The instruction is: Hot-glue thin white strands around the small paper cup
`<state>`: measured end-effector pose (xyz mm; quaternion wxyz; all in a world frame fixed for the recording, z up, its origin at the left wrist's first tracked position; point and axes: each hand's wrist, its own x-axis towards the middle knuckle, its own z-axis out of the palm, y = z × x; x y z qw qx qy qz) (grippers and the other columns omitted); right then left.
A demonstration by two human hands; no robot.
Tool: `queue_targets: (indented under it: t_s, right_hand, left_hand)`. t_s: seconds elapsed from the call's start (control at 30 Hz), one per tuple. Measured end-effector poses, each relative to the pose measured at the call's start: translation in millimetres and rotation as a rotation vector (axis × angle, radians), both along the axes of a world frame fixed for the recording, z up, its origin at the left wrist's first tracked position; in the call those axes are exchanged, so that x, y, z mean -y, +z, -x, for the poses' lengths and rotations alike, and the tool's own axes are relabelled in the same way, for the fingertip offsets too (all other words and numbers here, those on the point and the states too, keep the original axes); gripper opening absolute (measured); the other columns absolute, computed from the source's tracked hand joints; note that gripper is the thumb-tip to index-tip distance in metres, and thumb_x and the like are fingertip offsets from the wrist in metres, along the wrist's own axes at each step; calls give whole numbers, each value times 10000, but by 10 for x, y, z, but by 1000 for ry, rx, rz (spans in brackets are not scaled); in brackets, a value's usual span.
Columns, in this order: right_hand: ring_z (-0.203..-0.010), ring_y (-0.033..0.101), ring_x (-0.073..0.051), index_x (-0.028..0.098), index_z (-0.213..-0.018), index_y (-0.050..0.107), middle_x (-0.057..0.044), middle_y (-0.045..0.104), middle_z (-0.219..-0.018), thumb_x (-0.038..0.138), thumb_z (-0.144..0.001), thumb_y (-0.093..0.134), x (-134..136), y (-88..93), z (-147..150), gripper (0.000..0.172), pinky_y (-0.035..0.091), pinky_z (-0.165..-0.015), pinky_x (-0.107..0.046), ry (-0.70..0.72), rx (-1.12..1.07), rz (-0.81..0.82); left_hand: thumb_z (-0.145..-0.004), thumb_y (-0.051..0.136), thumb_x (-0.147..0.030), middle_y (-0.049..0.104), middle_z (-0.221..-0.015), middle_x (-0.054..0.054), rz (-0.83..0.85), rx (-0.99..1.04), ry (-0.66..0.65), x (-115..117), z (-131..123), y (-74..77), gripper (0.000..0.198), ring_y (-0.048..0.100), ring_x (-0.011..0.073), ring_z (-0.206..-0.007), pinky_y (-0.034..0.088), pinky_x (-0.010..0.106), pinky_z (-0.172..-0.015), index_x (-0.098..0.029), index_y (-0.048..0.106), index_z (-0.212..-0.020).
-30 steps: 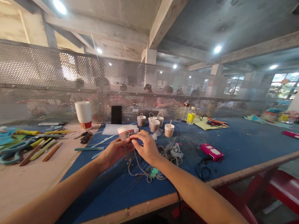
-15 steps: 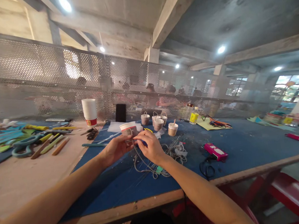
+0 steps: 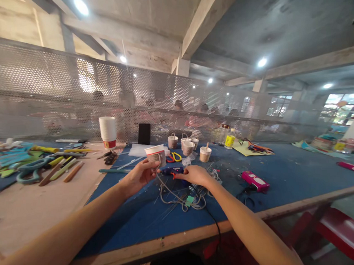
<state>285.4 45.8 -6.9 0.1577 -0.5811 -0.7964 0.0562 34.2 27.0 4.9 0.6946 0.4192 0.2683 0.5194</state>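
My left hand (image 3: 142, 175) is closed around a paper cup (image 3: 154, 149) with a red line under its rim. Grey cord is wound about the cup's lower part, and a loose length of cord (image 3: 165, 185) trails down to the table. A dark blue hot glue gun (image 3: 171, 171) with an orange trigger is in my right hand (image 3: 196, 175), fingers closed on it. Its nozzle points left at the cord just under the cup; whether it touches is unclear. Tangled cord and thin clear strands lie beneath my right hand, with a small green piece (image 3: 189, 201) among them.
Behind my hands are yellow-handled scissors (image 3: 175, 157), several cord-wrapped cups (image 3: 188, 147) and a cup with a stick (image 3: 205, 154). Stacked cups (image 3: 108, 131) stand back left near large scissors (image 3: 33, 170). A magenta box (image 3: 255, 181) and a yellow-labelled bottle (image 3: 229, 139) sit right.
My right hand has drawn back to the right from the cup, and the glue gun in it shows more fully. The scissors behind are more visible. My left hand keeps the cup.
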Motion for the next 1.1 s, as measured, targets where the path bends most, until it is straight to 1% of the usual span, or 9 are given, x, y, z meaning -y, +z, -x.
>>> queue_targets:
  t_s: [0.23,0.33,0.4,0.53,0.67,0.77,0.87,1.0,1.1]
  right_hand:
    - [-624,637,-205,214,-562,603,-36,631,-547,533,-836,639,26,-36,76,422,357,-571,-262,-99,-120,-33]
    - [-641,632,-195,202,-625,608,-27,643,-593,468,-808,657,-17,7,14,327,383,-592,-263,-167,-332,-100]
    - [-654,625,-180,185,-725,627,-23,658,-662,476,-771,679,-70,30,-21,299,415,-604,-261,-172,-609,-138]
    - [-606,580,-134,168,-905,640,14,622,-698,555,-741,681,-100,70,-15,422,451,-559,-240,-16,-1214,53]
    - [-635,591,-121,203,-1003,599,7,633,-806,460,-749,704,38,146,57,376,484,-561,-235,171,-1475,260]
    - [-555,521,-94,210,-913,548,36,580,-721,388,-756,700,149,205,107,282,434,-503,-211,268,-1466,341]
    - [-475,435,-80,198,-864,561,83,459,-568,395,-786,687,211,231,148,247,378,-465,-206,322,-1365,255]
    - [-475,509,-110,169,-973,651,75,494,-513,391,-815,664,256,233,186,273,449,-527,-240,315,-1226,58]
    - [-469,531,-121,164,-1006,689,62,524,-505,406,-826,650,285,238,191,304,464,-541,-252,296,-1120,11]
  left_hand:
    - [-782,726,-51,697,-752,14,17,-22,33,57,-16,72,174,649,88,-567,502,146,-476,-128,699,-935]
    - [-773,738,-48,682,-736,1,11,-28,51,81,-24,88,165,641,77,-558,499,141,-479,-127,694,-911]
    - [-772,748,-59,682,-744,-3,-4,-32,55,68,-20,70,180,641,73,-562,504,142,-489,-130,695,-929]
    - [-755,780,-86,706,-792,6,-15,-60,67,-8,10,-14,246,664,83,-605,504,140,-500,-152,695,-977]
    - [-758,781,-104,696,-772,9,-25,-76,59,-35,24,-61,224,674,100,-634,521,157,-540,-152,699,-960]
    - [-761,766,-96,722,-830,42,-41,-93,65,-4,16,-44,205,677,114,-646,524,176,-550,-142,704,-951]
    - [-768,760,-101,733,-874,61,-51,-104,57,16,11,-25,219,673,120,-646,516,185,-543,-139,706,-977]
    - [-773,766,-118,744,-946,77,-62,-109,40,2,15,-34,275,665,114,-658,517,186,-556,-139,707,-1041]
    - [-772,769,-115,741,-937,72,-63,-110,34,-16,16,-46,303,660,109,-666,519,181,-572,-138,708,-1068]
